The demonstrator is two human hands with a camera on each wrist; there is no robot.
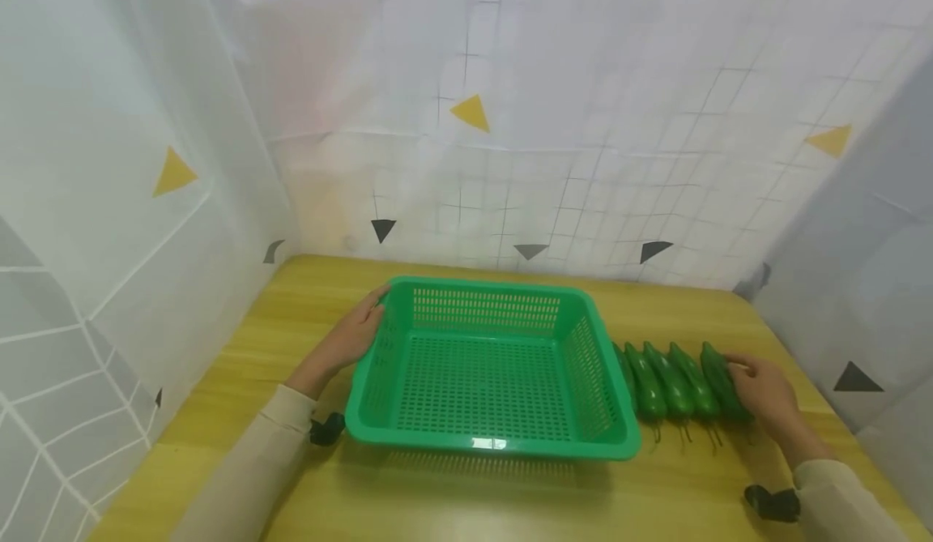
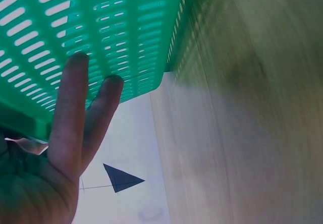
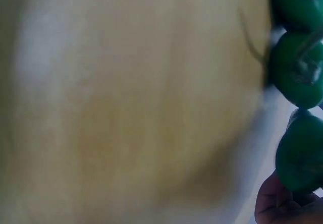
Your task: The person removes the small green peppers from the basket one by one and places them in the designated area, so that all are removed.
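Note:
A green plastic basket (image 1: 503, 446) with slotted walls and floor stands in the middle of the table. My left hand (image 1: 351, 336) holds its left rim; in the left wrist view two fingers (image 2: 70, 118) lie along the outer wall, and the rim partly hides the thumb. To the right of the basket, several long green peppers (image 1: 674, 388) lie side by side, stems toward me. The basket's side partly covers the leftmost one. My right hand (image 1: 767, 390) grips the rightmost pepper (image 1: 717, 373), whose rounded end (image 3: 302, 151) shows in the right wrist view.
The wooden table (image 1: 452, 509) runs back to a pale sheet (image 1: 554, 80) printed with triangles and lines. Similar sheets hang at the left and right sides. A black wrist device (image 1: 328, 428) sits by the left cuff, and another (image 1: 773, 503) by the right.

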